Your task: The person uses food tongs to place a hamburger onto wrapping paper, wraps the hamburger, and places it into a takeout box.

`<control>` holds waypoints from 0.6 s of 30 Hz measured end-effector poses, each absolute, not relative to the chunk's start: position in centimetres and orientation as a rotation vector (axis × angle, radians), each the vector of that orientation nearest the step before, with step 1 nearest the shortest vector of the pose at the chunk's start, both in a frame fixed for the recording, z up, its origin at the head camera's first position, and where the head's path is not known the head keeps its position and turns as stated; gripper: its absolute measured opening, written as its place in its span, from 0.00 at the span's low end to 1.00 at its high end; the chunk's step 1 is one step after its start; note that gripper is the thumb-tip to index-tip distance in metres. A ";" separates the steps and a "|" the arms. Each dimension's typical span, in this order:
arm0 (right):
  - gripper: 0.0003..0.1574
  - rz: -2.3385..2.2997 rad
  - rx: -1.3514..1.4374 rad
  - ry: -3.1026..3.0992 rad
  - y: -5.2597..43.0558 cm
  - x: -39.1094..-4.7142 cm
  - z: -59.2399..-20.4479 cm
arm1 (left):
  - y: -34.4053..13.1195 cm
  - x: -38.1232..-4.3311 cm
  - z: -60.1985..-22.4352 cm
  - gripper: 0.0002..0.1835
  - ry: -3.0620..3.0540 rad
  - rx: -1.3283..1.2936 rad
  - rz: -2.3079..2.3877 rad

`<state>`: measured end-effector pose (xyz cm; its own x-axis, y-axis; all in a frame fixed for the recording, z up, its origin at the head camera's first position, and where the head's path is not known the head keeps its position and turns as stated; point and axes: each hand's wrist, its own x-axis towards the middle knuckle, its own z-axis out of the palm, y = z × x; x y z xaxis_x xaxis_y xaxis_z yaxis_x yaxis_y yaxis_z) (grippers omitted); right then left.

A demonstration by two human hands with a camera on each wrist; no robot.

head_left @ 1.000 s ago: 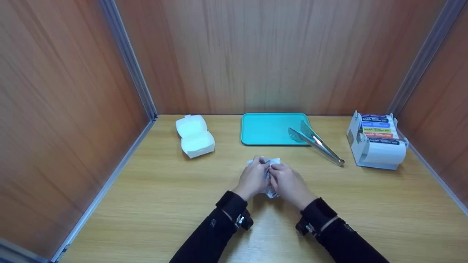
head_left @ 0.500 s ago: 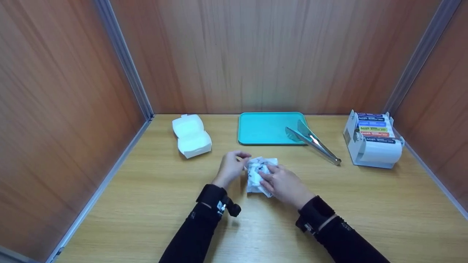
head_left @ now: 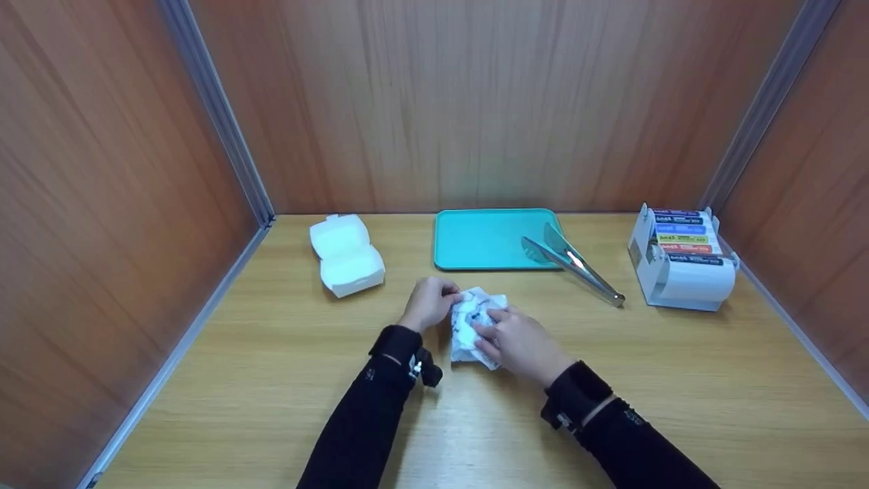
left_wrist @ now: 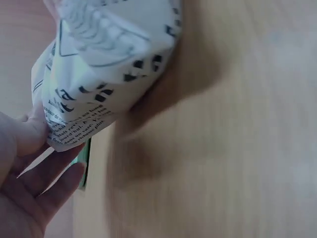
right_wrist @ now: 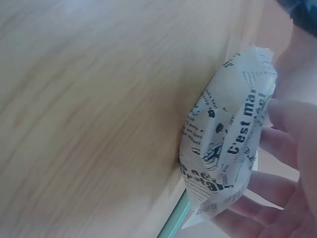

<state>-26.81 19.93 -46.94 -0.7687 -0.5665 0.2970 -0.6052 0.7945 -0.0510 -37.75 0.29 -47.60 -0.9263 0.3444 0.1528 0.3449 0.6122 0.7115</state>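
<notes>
A small bundle wrapped in white paper printed with black text [head_left: 467, 329] lies on the table in front of me. At its far left corner my left hand [head_left: 428, 303] pinches the paper between thumb and index finger; the left wrist view shows this folded corner [left_wrist: 74, 130] up close, the other fingers held away from it. My right hand [head_left: 523, 343] rests on the bundle's right side, fingers spread and laid against the paper. In the right wrist view the crumpled wrapper [right_wrist: 223, 144] has the right fingers [right_wrist: 270, 186] along one side. Whatever the paper encloses is hidden.
A turquoise tray [head_left: 482, 241] lies behind the bundle, with metal tongs [head_left: 584, 268] leaning over its right edge. A white clamshell box [head_left: 349, 261] stands with its lid up at the left. A white dispenser with colored labels [head_left: 686, 261] stands at the right, near the wooden wall.
My left hand has moved left off the bundle's middle, then taken its far left corner. The right hand stays on the right side. More of the wrapped paper shows; the whole view has shifted slightly.
</notes>
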 end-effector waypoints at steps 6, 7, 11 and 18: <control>0.22 0.237 0.892 -2.789 19.9 -26.9 -46.6 | 0.4 -38.8 -47.6 0.12 -2.877 -0.386 -1.699; 0.22 0.244 0.891 -2.793 20.0 -26.9 -46.6 | 0.6 -38.9 -47.6 0.13 -2.868 -0.353 -1.769; 0.21 0.268 0.900 -2.789 19.8 -26.9 -46.5 | 1.0 -39.2 -48.0 0.16 -2.829 -0.257 -1.905; 0.22 0.282 0.882 -2.833 19.6 -26.9 -46.4 | -0.5 -38.6 -48.3 0.14 -2.813 -0.181 -1.817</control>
<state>-26.93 19.61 -46.38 -0.8129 -0.5439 0.2081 -0.5742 0.8081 -0.1312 -38.60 -0.53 -48.33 -0.9718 0.2035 -0.1189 -0.0246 0.4141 0.9099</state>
